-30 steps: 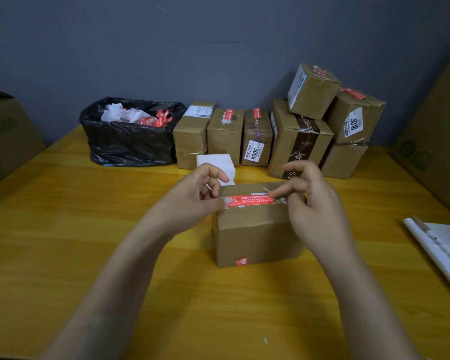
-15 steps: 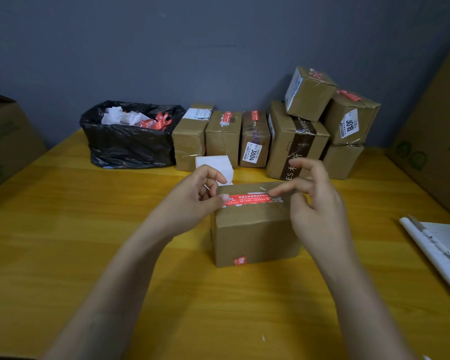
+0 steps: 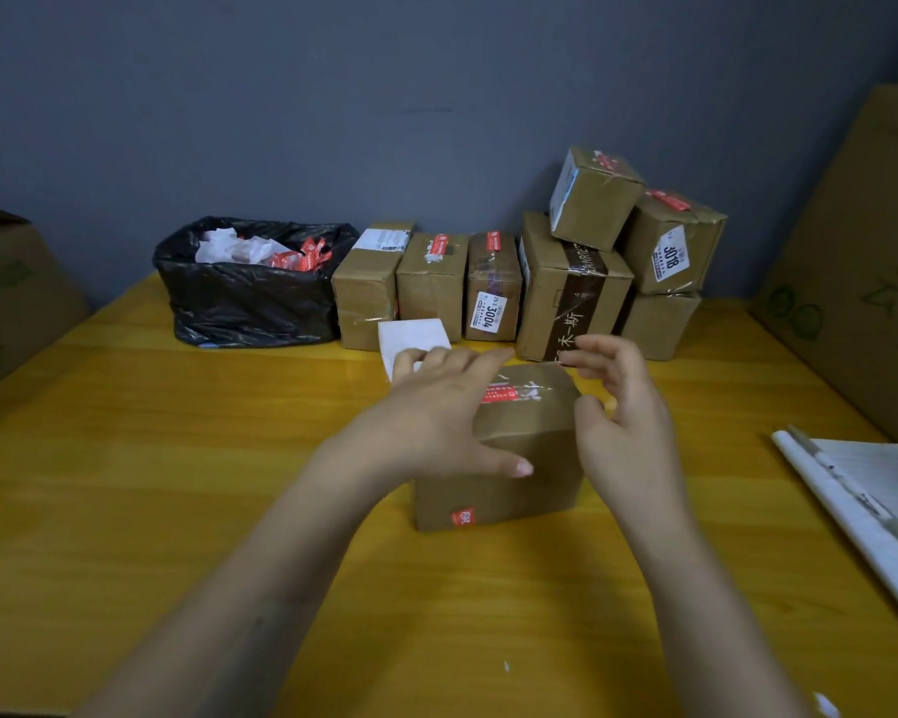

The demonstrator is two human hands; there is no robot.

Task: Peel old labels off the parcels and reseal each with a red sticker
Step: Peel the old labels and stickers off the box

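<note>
Left hand (image 3: 436,412) lies spread over the top of the brown parcel (image 3: 514,489), which stands mid-way across the yellow table (image 3: 177,510). Its fingers are straight, its thumb crosses the front face, and it grips nothing. A red sticker (image 3: 506,393) lies on the parcel's top. Behind, a black bin bag (image 3: 250,303) holds crumpled white paper (image 3: 229,246) and red scraps (image 3: 302,256). The right hand (image 3: 623,417) is at the parcel's right edge, fingers loosely curled and empty.
</note>
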